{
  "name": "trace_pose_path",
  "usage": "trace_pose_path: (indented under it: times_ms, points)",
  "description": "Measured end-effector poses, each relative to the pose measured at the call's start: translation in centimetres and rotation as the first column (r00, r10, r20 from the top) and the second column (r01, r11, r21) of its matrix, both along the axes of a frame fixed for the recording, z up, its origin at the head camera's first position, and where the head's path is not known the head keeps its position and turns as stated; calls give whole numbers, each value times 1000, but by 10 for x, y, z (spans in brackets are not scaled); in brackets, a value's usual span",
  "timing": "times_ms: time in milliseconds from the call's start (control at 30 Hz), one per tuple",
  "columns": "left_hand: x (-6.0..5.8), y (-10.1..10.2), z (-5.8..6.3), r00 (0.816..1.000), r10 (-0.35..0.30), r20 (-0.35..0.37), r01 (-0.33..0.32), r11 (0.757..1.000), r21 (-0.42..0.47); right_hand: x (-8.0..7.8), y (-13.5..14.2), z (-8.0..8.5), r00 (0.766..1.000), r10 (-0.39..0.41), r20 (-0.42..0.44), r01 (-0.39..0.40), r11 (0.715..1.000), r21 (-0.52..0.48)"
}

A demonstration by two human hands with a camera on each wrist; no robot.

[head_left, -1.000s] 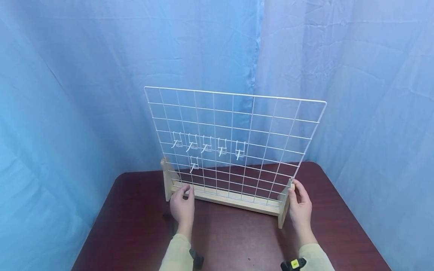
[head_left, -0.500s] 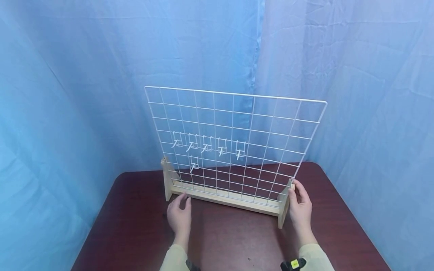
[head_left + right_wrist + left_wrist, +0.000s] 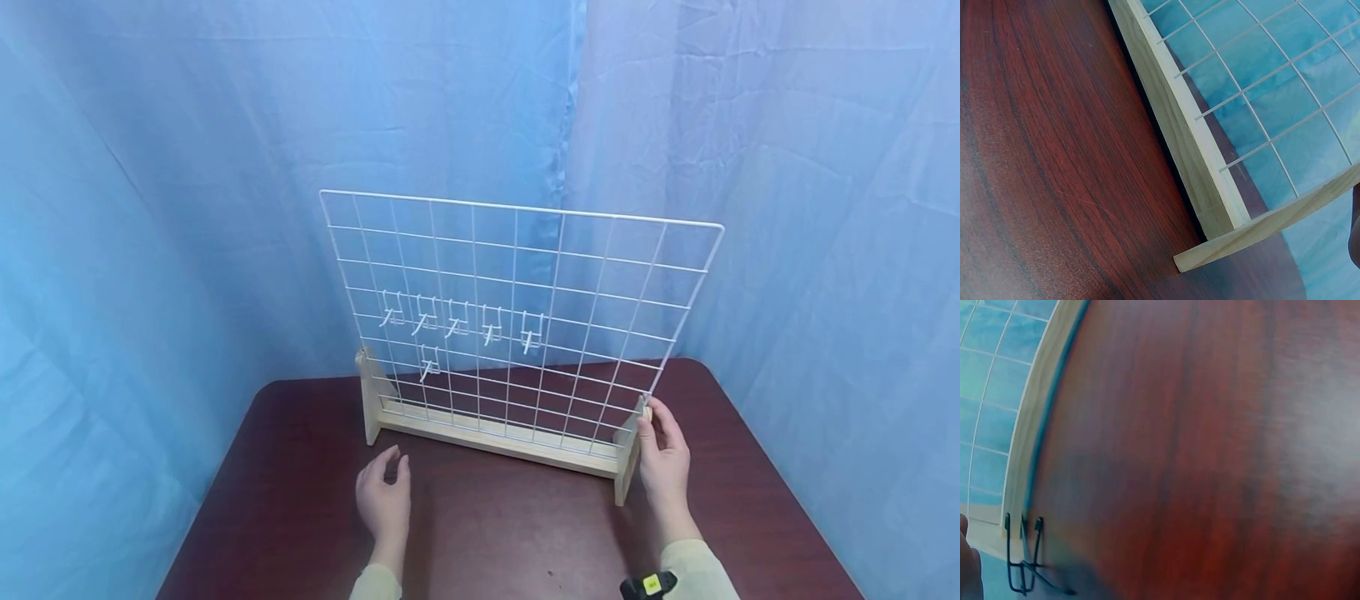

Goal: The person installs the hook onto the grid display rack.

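Observation:
A white wire grid panel (image 3: 517, 207) stands in a pale wooden base (image 3: 502, 445). Several white hooks (image 3: 425, 323) hang in a row on its left half, with one more hook (image 3: 428, 368) below them. My right hand (image 3: 666, 467) grips the base's right wooden end piece (image 3: 627, 475) between thumb and fingers. Just in front of the base's left end, my left hand (image 3: 384, 500) hovers with thumb and forefinger apart, holding nothing. Beside its fingers (image 3: 967, 569), the left wrist view shows a black wire hook (image 3: 1034, 572) near the base; the head view hides it.
The dark red wooden table (image 3: 510, 533) has rounded far corners. Blue curtains (image 3: 187, 208) hang behind it and on both sides. A black band with a yellow label (image 3: 651, 584) sits at the right wrist.
My left hand has come away from the lower left of the grid, moving down and slightly left toward me. The right hand, grid and hooks stay where they were.

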State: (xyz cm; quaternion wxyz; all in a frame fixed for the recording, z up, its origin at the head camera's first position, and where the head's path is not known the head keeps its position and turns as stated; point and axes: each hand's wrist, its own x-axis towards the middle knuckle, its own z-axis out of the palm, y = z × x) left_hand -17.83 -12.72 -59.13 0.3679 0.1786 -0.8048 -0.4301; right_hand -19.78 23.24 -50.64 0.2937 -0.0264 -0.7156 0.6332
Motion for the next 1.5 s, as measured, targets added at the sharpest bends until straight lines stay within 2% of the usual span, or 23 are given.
trace_pose_path:
  times_ms: [167,333,667,933,1167,1500]
  points:
    - [10,-4,-6,999,15,47,-14,1000,-1,0,0,0,1000,-1,-9,1,1000,5]
    - [17,-11,-12,998,30,59,-29,999,-15,-1,0,-1,1000,-4,-13,4,1000,2]
    - [29,-28,-22,999,38,36,-35,996,-78,-1,0,-2,1000,6,-20,-6,1000,-12]
    - [34,-33,-25,992,48,116,-37,995,-92,-2,1,-2,1000,7,-23,-7,1000,-21]
    - [38,-35,-30,976,43,212,-15,991,-134,-2,1,-2,1000,6,-27,-6,1000,-2]
    - [44,-38,-32,958,-6,285,50,988,-145,-1,1,-2,1000,4,-22,-4,1000,-1]
